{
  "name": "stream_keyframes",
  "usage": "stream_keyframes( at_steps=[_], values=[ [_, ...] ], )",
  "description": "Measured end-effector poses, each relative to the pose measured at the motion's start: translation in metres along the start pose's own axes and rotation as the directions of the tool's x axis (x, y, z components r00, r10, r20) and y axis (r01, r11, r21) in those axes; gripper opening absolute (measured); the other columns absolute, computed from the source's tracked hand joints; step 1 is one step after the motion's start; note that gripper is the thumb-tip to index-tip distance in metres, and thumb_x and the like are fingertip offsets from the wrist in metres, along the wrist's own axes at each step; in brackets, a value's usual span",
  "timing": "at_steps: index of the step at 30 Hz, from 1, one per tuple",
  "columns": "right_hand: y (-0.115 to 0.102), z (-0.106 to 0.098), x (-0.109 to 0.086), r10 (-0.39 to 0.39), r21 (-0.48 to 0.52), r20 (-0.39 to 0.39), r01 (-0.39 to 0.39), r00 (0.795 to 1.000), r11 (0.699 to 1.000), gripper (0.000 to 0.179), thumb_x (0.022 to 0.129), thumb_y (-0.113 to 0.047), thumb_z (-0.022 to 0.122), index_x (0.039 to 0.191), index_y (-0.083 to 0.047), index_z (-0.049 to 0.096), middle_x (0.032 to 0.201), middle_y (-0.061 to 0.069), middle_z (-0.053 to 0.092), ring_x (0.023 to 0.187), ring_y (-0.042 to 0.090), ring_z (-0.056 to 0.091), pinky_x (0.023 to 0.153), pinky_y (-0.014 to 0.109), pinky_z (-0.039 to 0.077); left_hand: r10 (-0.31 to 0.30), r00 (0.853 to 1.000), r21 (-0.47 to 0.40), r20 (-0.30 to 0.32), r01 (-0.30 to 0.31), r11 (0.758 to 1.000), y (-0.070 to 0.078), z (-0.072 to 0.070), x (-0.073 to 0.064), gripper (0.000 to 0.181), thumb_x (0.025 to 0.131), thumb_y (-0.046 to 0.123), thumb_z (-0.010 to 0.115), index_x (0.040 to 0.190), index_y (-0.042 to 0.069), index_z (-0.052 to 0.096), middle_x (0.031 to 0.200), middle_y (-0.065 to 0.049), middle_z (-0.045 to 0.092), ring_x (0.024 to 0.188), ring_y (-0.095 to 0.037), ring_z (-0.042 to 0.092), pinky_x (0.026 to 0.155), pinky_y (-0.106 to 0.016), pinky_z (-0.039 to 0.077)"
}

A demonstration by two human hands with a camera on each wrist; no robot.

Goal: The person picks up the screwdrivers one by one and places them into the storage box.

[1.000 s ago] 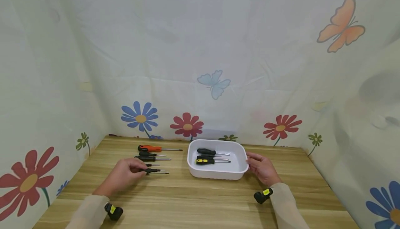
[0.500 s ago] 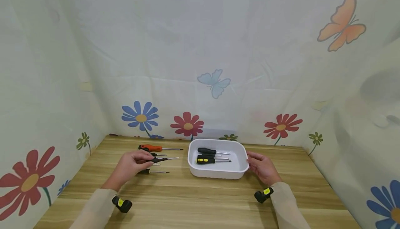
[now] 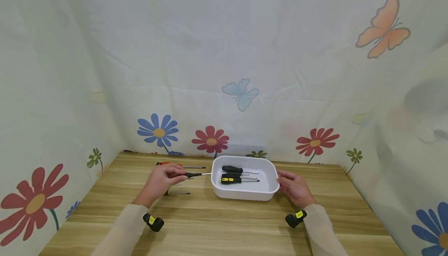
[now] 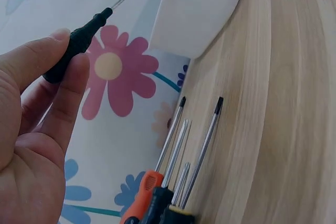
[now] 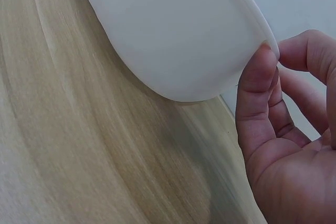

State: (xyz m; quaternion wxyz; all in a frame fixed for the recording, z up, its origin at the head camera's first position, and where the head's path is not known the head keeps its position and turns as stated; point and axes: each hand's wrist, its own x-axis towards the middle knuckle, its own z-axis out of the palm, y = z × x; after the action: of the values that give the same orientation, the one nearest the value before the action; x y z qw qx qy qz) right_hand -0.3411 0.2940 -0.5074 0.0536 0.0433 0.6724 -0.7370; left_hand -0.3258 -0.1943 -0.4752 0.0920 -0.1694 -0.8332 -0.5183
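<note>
My left hand (image 3: 162,180) pinches a small black-handled screwdriver (image 4: 80,41) between thumb and fingers, raised off the table. Its thin metal shaft points right, and in the head view the tip overlaps the left rim of a white plastic box (image 3: 241,195). Inside the box lie several screwdrivers, among them a black one (image 3: 231,169) and a black-and-yellow one (image 3: 229,180). On the box's right end, my right hand (image 3: 295,188) holds the rim between thumb and fingers, as the right wrist view shows up close.
Under and beside my left hand several screwdrivers lie on the wooden table (image 3: 210,229), including an orange-handled one (image 4: 144,195); the hand partly covers them in the head view. A flower-printed curtain (image 3: 196,54) encloses the table at the back and sides.
My left hand has lifted the small black screwdriver from the front of the row and carried it right and away toward the box. The right hand stays at the box's rim.
</note>
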Motion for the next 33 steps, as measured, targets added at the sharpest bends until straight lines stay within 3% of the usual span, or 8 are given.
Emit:
stream_keyframes(
  at_steps=[4, 18, 25, 33],
  values=[
    [0.0, 0.0, 0.0, -0.002, 0.001, -0.001, 0.002, 1.0, 1.0, 0.049, 0.1, -0.003, 0.062, 0.147, 0.006, 0.049, 0.123, 0.009, 0.073, 0.088, 0.012, 0.071, 0.078, 0.025, 0.061, -0.019, 1.0, -0.011, 0.016, 0.019, 1.0, 0.006, 0.01, 0.006, 0.019, 0.084, 0.026, 0.085, 0.101, 0.017, 0.083, 0.112, -0.008, 0.074, 0.095, -0.009, 0.072, 0.078, -0.021, 0.06],
    [0.002, -0.001, 0.001, 0.01, 0.011, -0.003, -0.01, 1.0, 1.0, 0.051, 0.099, -0.005, 0.066, 0.146, 0.005, 0.05, 0.123, 0.007, 0.073, 0.089, 0.012, 0.071, 0.08, 0.026, 0.061, -0.069, 0.996, -0.117, 0.056, 0.076, 0.99, 0.018, 0.043, 0.028, 0.026, 0.083, 0.025, 0.087, 0.104, 0.012, 0.082, 0.113, -0.008, 0.076, 0.098, -0.015, 0.074, 0.082, -0.025, 0.061],
    [0.002, -0.001, 0.002, 0.003, 0.011, -0.002, -0.003, 1.0, 1.0, 0.05, 0.099, -0.006, 0.066, 0.146, 0.004, 0.051, 0.122, 0.007, 0.074, 0.088, 0.012, 0.071, 0.079, 0.025, 0.061, -0.042, 0.997, -0.153, 0.064, 0.051, 0.987, 0.019, 0.055, 0.037, 0.03, 0.083, 0.023, 0.086, 0.108, 0.006, 0.08, 0.11, -0.007, 0.076, 0.096, -0.016, 0.074, 0.081, -0.025, 0.061],
    [0.002, -0.001, 0.001, -0.006, 0.012, 0.014, 0.006, 1.0, 1.0, 0.05, 0.1, -0.004, 0.063, 0.147, 0.006, 0.049, 0.121, 0.006, 0.074, 0.089, 0.011, 0.071, 0.079, 0.025, 0.061, -0.068, 0.995, -0.14, 0.074, 0.078, 0.987, 0.015, 0.072, 0.05, 0.02, 0.082, 0.023, 0.087, 0.102, 0.022, 0.083, 0.108, 0.001, 0.075, 0.097, -0.017, 0.072, 0.085, -0.027, 0.061]
  ],
)
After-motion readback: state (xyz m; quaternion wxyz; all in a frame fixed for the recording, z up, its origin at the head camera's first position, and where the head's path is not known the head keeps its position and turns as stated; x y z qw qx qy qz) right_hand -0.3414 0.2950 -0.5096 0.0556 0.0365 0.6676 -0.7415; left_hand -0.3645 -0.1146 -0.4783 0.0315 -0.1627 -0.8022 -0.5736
